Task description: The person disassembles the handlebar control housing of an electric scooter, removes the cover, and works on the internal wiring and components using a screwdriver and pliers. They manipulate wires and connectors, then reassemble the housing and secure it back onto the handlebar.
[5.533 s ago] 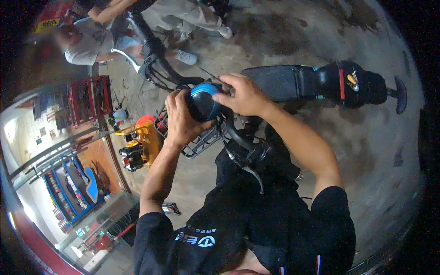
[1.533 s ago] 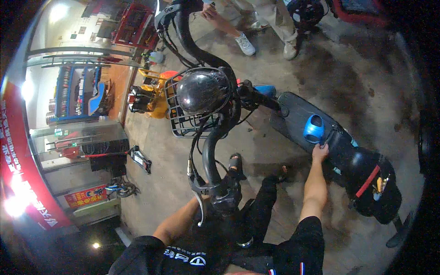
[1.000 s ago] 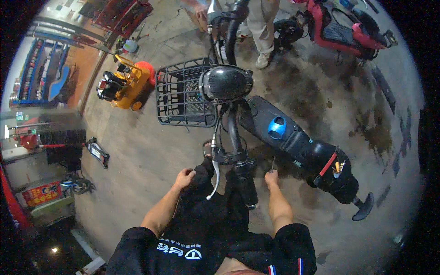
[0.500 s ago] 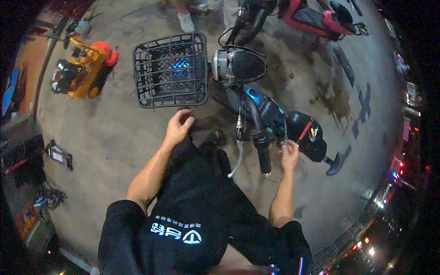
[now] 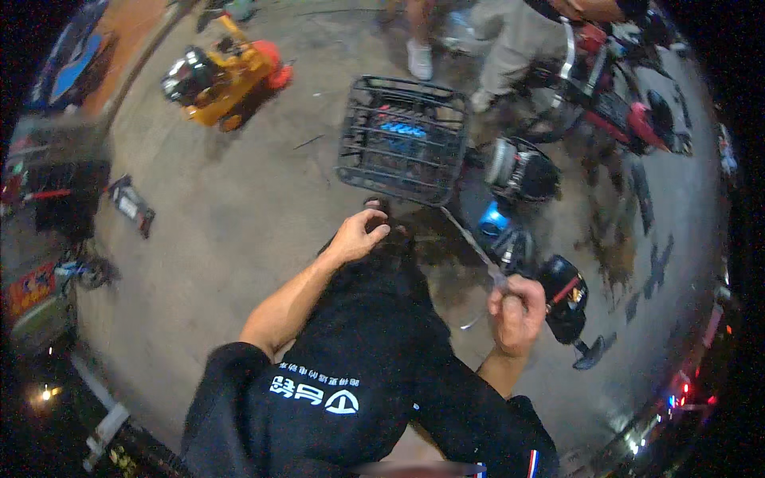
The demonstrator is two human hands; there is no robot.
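My right hand [image 5: 519,315] is closed around the handle end of a screwdriver [image 5: 472,241]. Its long thin shaft slants up and left, and the tip reaches close to the lower right corner of a black wire basket [image 5: 402,143]. The shaft is blurred. My left hand [image 5: 362,237] hovers just below the basket, its fingers curled toward the thumb; whatever may be between them is hidden. To the right of the basket is the round headlamp [image 5: 522,169] of an electric bike, with a blue-lit display [image 5: 494,218] below it. The black saddle [image 5: 564,295] lies beyond my right hand.
At the upper left stands a yellow machine [image 5: 227,84] with a coiled orange hose [image 5: 275,64]. A small black-and-white device [image 5: 131,205] lies on the floor at left. Another person's legs [image 5: 420,40] and a red bike [image 5: 613,111] are at the far side.
The view has shifted, so the basket and bike appear farther right. My right hand has drawn nearer to me, and the screwdriver now points up-left toward the basket. My left hand stays curled below the basket.
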